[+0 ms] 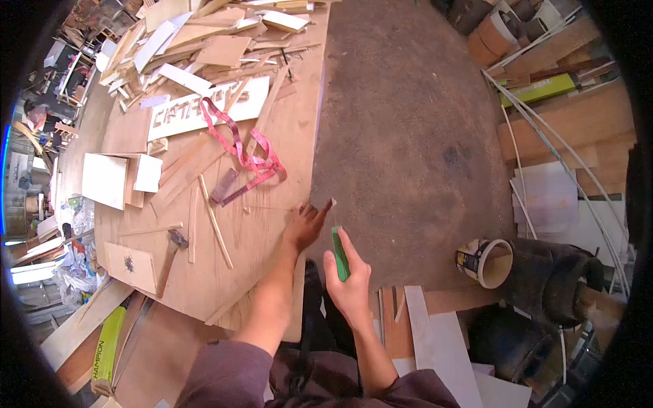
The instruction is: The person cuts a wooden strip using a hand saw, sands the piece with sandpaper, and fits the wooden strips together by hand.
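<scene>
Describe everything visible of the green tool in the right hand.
The green tool is a slim, straight bar, plastic-looking, lighter at its far end. The right hand grips it, thumb on one side, index finger along the other. It points away from the body, its tip near the left hand. Any blade is too small to make out.

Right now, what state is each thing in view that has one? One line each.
Right hand: closed around the green tool.
Green tool: gripped; blade out or not, can't tell.
Left hand: fingers partly curled, index reaching out.
Pink measuring tape: unrolled, twisted.
Hammer: lying down, unheld.
Lettered board: face up.
Wood scraps: heaped loosely.
Bucket: open, no lid.
</scene>
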`<state>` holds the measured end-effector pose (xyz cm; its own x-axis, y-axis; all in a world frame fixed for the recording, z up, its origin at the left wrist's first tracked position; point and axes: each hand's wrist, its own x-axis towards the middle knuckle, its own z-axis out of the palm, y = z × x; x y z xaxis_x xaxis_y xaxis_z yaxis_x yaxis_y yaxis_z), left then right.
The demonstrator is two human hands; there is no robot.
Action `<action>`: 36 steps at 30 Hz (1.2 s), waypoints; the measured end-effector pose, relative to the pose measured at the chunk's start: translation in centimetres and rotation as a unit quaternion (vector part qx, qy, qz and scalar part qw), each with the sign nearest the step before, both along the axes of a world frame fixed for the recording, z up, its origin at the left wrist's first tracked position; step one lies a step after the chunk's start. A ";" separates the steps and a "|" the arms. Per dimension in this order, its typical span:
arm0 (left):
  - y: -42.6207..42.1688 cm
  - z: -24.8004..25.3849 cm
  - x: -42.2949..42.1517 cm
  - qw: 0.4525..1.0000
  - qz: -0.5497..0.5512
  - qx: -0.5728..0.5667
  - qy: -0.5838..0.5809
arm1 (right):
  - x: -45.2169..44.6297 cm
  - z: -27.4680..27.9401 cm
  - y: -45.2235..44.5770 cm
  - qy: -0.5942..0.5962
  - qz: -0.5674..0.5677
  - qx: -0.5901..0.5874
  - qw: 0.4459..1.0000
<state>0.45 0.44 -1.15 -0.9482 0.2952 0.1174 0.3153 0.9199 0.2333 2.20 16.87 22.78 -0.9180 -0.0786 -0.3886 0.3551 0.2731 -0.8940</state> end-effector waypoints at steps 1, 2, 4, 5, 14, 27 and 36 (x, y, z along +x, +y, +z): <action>-0.1 0.0 0.2 0.999 0.001 0.001 -0.041 | 0.1 0.0 0.3 -0.012 0.003 0.006 1.000; -0.2 -0.1 -0.7 0.997 0.002 0.000 -0.073 | 0.3 0.1 0.7 -0.023 0.006 0.012 1.000; 0.0 1.8 -1.2 0.994 -0.009 -0.014 -0.104 | 1.7 -2.0 1.7 0.116 -0.017 0.019 0.993; 0.0 2.6 -1.1 0.989 -0.019 -0.030 -0.141 | 1.9 -2.5 2.0 0.096 -0.029 0.000 0.995; 0.2 1.8 -0.8 0.999 0.012 -0.001 -0.046 | 4.8 -3.1 1.0 0.084 -0.023 0.017 0.996; 0.5 1.7 -1.4 0.993 0.015 -0.079 -0.082 | 6.2 -5.3 1.6 0.121 -0.009 0.022 0.992; 0.6 2.1 -1.7 0.998 0.020 -0.027 -0.045 | 3.9 -2.5 2.3 0.124 -0.009 0.028 0.992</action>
<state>-1.30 1.03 0.95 -0.9655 0.2600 0.0163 0.2576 0.9433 0.2092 6.14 19.20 20.26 -0.9870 -0.0466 -0.1536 0.1308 0.3214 -0.9379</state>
